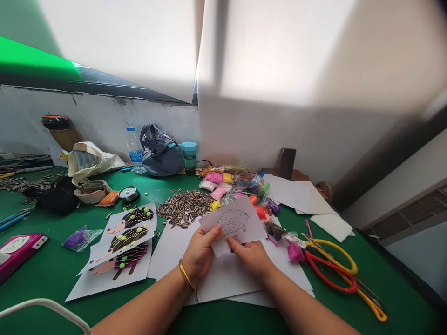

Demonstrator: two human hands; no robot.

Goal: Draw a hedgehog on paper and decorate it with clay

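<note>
A small white paper with a pencil drawing of a hedgehog-like animal is held up between my two hands. My left hand, with a gold bangle at the wrist, pinches its lower left part. The thumb of my right hand presses on its lower edge, with the fingers hidden behind it. Beneath lie white sheets. A pile of striped sunflower seeds sits just behind the sheets. To the left are overlapping hedgehog pictures decorated with seeds and green dots.
Red and yellow scissors lie at the right. Packets of coloured clay are behind the drawing. A grey-blue bag, a teal-lidded cup and a bottle stand by the wall. A magenta box is at far left.
</note>
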